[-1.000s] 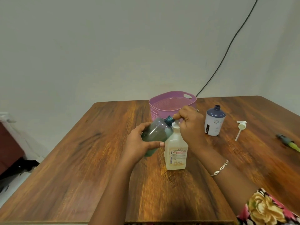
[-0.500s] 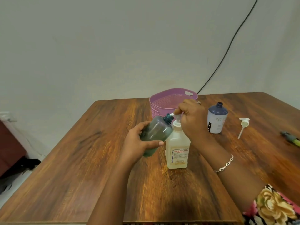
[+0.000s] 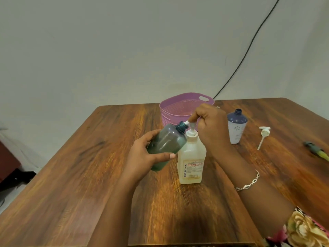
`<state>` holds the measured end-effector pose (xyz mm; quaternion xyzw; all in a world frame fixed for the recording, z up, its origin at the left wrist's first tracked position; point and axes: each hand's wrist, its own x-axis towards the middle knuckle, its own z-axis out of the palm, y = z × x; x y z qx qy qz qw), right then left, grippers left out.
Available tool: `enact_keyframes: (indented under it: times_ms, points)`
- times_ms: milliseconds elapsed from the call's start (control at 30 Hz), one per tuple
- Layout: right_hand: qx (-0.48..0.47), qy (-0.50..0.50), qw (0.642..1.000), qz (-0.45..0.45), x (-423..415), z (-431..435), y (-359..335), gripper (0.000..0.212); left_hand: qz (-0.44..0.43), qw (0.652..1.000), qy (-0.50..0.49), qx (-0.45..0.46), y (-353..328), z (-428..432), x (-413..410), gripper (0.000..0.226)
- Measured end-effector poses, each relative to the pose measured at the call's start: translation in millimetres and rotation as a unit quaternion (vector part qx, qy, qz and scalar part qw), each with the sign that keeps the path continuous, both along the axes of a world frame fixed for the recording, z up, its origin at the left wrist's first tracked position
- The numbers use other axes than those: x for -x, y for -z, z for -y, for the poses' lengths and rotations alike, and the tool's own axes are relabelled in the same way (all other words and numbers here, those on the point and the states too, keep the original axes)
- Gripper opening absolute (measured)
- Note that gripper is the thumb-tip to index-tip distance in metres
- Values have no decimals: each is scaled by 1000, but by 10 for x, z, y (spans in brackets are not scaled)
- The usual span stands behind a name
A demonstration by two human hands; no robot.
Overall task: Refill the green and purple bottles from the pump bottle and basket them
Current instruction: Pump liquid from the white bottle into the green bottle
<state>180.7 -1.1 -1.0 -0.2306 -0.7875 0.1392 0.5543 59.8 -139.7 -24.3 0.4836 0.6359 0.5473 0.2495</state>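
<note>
My left hand (image 3: 142, 157) grips the green bottle (image 3: 167, 145), tilted so its open neck meets the spout of the pump bottle (image 3: 191, 157), a pale translucent bottle with a label standing mid-table. My right hand (image 3: 210, 129) rests curled on top of the pump head, with fingers on the nozzle. The purple bottle (image 3: 236, 127), uncapped, stands upright to the right. The purple basket (image 3: 178, 109) sits behind the hands near the table's far edge.
A white pump cap with its tube (image 3: 263, 135) lies right of the purple bottle. A green pump cap (image 3: 316, 152) lies near the right edge. A black cable (image 3: 249, 50) runs down the wall behind the wooden table (image 3: 89, 175).
The pump head has risen a little under my right hand. The green bottle stays held at the spout. The camera view has shifted slightly.
</note>
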Motion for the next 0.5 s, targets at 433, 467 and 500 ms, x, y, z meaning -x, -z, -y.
enact_keyframes:
  times_ms: [433, 467, 500]
  points:
    - [-38, -11, 999, -14, 12, -33, 38, 28, -3, 1000, -2, 11, -2, -26, -7, 76]
    - [-40, -13, 999, -1, 23, -33, 4, 25, -1, 1000, -2, 10, -4, -29, -4, 75]
    - [-47, -10, 999, 9, 39, -26, -5, 22, 0, 1000, -3, 9, 6, -33, 9, 74]
